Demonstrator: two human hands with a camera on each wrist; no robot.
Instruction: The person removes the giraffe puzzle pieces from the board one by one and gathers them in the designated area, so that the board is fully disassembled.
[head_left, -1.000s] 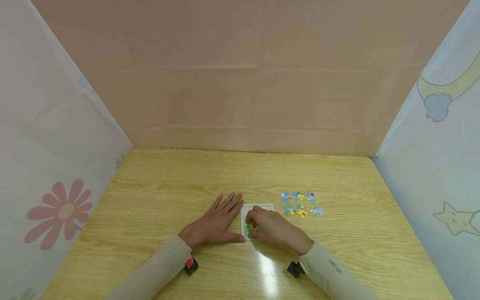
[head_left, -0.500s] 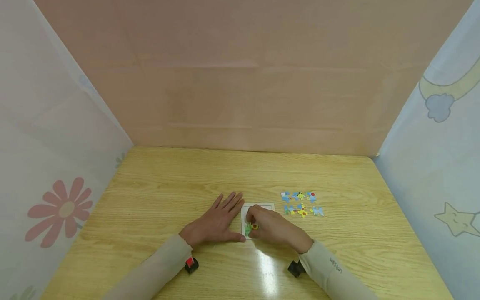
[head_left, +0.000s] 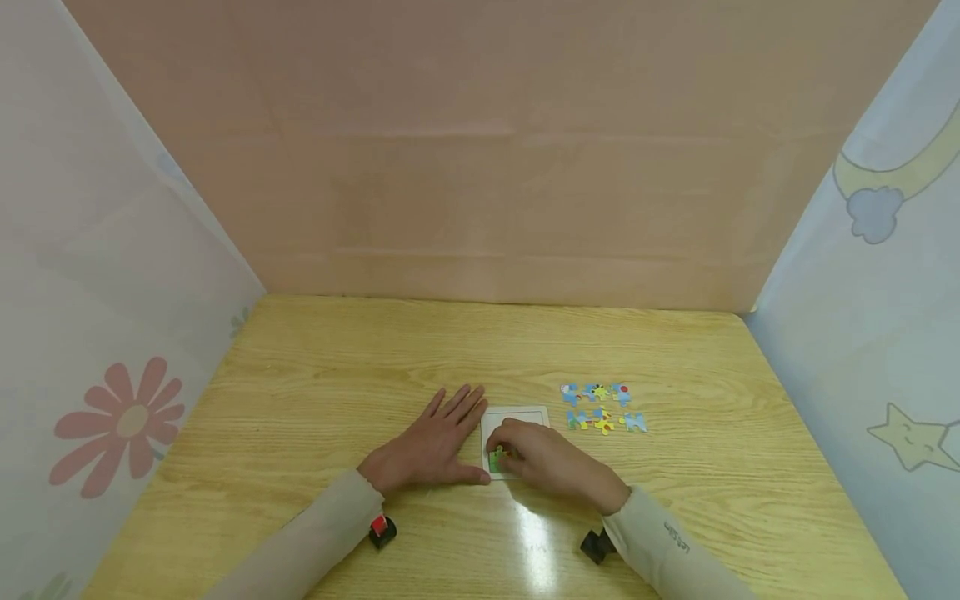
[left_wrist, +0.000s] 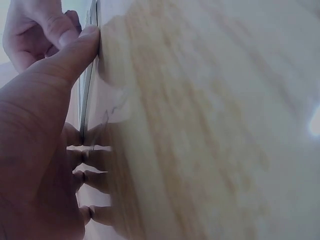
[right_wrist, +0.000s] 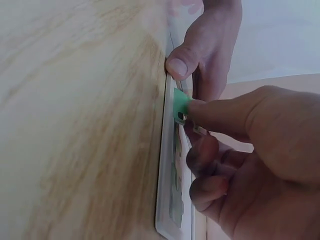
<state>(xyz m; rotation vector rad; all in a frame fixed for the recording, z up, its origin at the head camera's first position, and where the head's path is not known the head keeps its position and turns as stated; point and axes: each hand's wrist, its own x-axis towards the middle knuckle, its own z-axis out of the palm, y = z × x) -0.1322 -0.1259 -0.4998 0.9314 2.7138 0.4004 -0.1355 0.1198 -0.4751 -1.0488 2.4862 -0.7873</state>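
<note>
My left hand (head_left: 431, 450) rests with fingers spread on the table, left of a small white framed puzzle board (head_left: 546, 411). Its thumb touches the board's near left corner. Thumb and fingers of my right hand (head_left: 558, 462) pinch a green jigsaw piece (right_wrist: 180, 102) at that corner, close beside the left thumb. In the right wrist view the piece is partly behind the right thumb, and other pieces (right_wrist: 176, 200) lie flat along the board's near side. Most of the board's middle is hidden under the right hand in the head view.
Right of the board lie several loose jigsaw pieces in two rows, among them a yellow piece (head_left: 603, 425) and a light blue piece (head_left: 634, 422). The wooden table (head_left: 360, 350) meets a brown back panel (head_left: 495, 208) and patterned side cloths.
My right hand has shifted a little left, and its fingertips have come to the green piece at the board's corner. The left hand and the loose pieces stay put.
</note>
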